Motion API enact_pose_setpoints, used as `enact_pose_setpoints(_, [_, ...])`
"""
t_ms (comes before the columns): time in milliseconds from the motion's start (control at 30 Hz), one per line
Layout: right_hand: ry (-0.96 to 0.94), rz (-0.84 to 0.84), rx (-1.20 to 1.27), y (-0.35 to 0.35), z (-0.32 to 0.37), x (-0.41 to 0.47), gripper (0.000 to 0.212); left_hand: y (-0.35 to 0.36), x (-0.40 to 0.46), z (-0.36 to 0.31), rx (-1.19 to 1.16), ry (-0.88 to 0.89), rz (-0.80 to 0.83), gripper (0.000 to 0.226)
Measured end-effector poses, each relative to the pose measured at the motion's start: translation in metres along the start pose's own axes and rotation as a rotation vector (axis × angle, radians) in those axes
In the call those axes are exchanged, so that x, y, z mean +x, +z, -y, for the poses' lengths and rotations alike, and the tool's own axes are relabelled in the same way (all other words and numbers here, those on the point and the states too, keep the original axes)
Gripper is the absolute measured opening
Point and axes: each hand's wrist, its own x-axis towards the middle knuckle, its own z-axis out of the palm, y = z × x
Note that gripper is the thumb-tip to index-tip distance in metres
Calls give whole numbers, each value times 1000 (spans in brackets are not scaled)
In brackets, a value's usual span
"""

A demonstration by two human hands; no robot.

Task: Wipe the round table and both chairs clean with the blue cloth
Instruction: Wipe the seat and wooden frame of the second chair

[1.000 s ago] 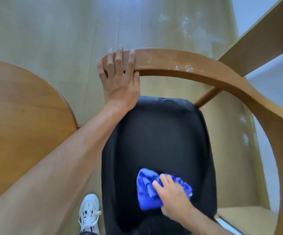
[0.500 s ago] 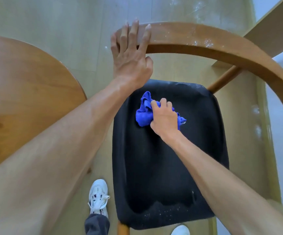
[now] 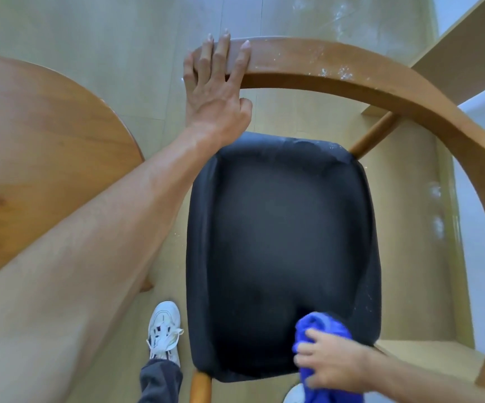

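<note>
I look straight down on a chair with a black padded seat [image 3: 282, 239] and a curved wooden backrest rail [image 3: 351, 74]. My left hand [image 3: 215, 91] lies over the rail's left end, fingers straight across the top and thumb under the inner edge. My right hand [image 3: 327, 363] grips the bunched blue cloth [image 3: 321, 325] at the seat's near right corner. White dust speckles the rail and the seat's far edge. The round wooden table [image 3: 40, 146] fills the left side, partly behind my left forearm.
A pale wooden floor [image 3: 119, 39] surrounds the chair. My white shoe [image 3: 164, 327] stands left of the seat's front corner, by a wooden chair leg [image 3: 200, 388]. A light wooden shelf or panel [image 3: 473, 45] rises at the upper right, close behind the backrest.
My right hand dragged the blue cloth from the seat's far left part back to its near right corner. The left hand kept its hold on the rail.
</note>
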Motion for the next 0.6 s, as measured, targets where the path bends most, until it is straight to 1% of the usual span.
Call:
enact_pose_setpoints(33, [8, -9, -31, 7, -21, -18, 25, 0, 0, -1, 7, -4, -6, 79])
enact_pose_setpoints(67, [78, -19, -29, 11, -44, -35, 29, 1, 0, -2, 12, -8, -13, 79])
enact_pose_setpoints(133, [311, -2, 60, 9, -92, -65, 36, 2, 0, -3, 12, -7, -23, 80])
enact_pose_setpoints(167, [430, 13, 128, 9, -113, -75, 39, 2, 0, -2, 12, -6, -27, 80])
enact_pose_setpoints(233, [679, -40, 266, 15, -139, -80, 54, 2, -1, -1, 13, -5, -33, 80])
enact_pose_setpoints(267, [814, -63, 396, 18, -142, -78, 61, 1, -1, -1, 13, -4, -33, 80])
enact_pose_setpoints(300, [941, -134, 526, 22, -141, -74, 64, 1, -1, -1, 11, -2, -30, 80])
enact_pose_setpoints(400, [1248, -419, 829, 33, -123, -64, 62, 2, -1, -1, 11, 6, -29, 80])
enact_pose_setpoints(467, [1466, -585, 976, 35, -122, -54, 52, 2, -2, 0, 13, 8, -27, 80])
enact_pose_setpoints(500, [1573, -637, 1013, 31, -124, -47, 45, 3, -2, 1, 12, 12, -28, 80])
enact_pose_setpoints(533, [1645, -653, 1016, 25, -125, -40, 40, 4, -2, 1, 13, 15, -31, 80])
enact_pose_setpoints(600, [1676, -615, 960, 16, -116, -26, 36, 5, -2, 1, 7, 23, -33, 80])
